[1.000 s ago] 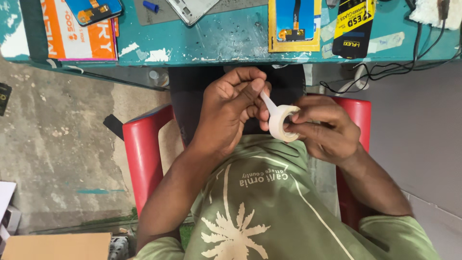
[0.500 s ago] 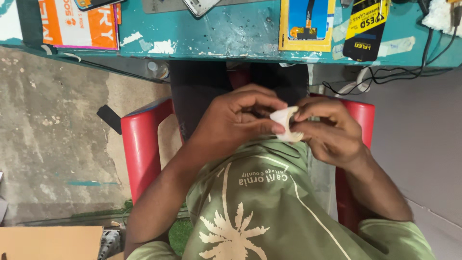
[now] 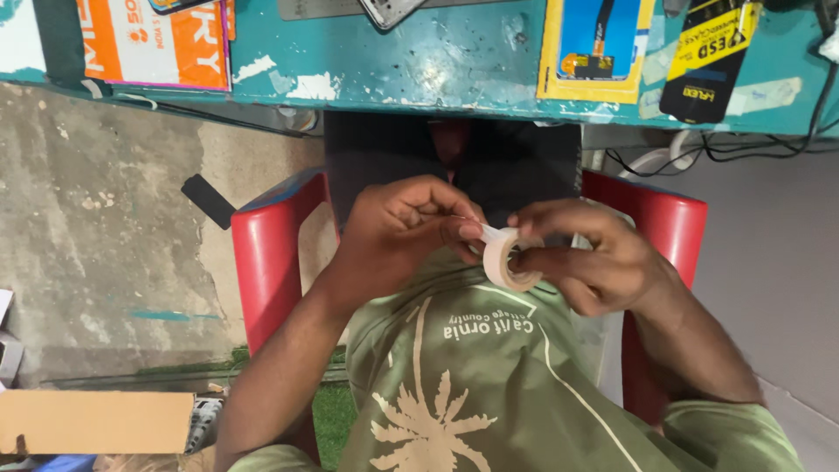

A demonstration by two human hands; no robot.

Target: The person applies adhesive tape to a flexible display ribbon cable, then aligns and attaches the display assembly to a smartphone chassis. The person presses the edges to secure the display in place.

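I look down at my lap as I sit in a red plastic chair. My right hand holds a small roll of pale tape by its ring, just above my green shirt. My left hand pinches the loose end of the tape at the roll's top edge, thumb and forefinger pressed together. Both hands are close together, below the edge of the teal table.
On the teal table lie an orange and white box, a yellow and blue card pack and a black and yellow packet. Cables hang at the right. A cardboard box sits on the concrete floor at lower left.
The pulled-out strip of tape seen a second ago is gone; my left fingers now sit right at the roll. The hands have shifted slightly in view.
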